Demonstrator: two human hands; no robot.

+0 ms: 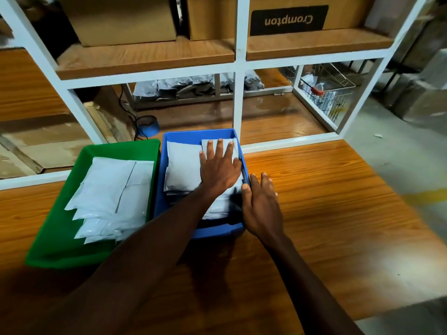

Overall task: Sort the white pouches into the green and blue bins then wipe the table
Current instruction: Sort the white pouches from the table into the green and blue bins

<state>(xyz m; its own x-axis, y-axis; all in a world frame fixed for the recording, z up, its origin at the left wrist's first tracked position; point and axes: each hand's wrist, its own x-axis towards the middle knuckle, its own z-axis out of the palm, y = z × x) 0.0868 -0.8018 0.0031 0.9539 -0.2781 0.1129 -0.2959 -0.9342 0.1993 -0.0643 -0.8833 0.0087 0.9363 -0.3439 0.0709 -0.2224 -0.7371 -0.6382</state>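
A blue bin stands on the wooden table with white pouches stacked inside. My left hand lies flat, fingers spread, pressing on the top pouch at the bin's right side. My right hand rests with straight fingers against the bin's right rim from outside. To the left, touching the blue bin, a green bin holds several overlapping white pouches.
A white-framed shelf with wooden boards rises behind the bins, carrying cardboard boxes. A wire basket and a blue round object lie beyond it. The table's right edge drops to a grey floor.
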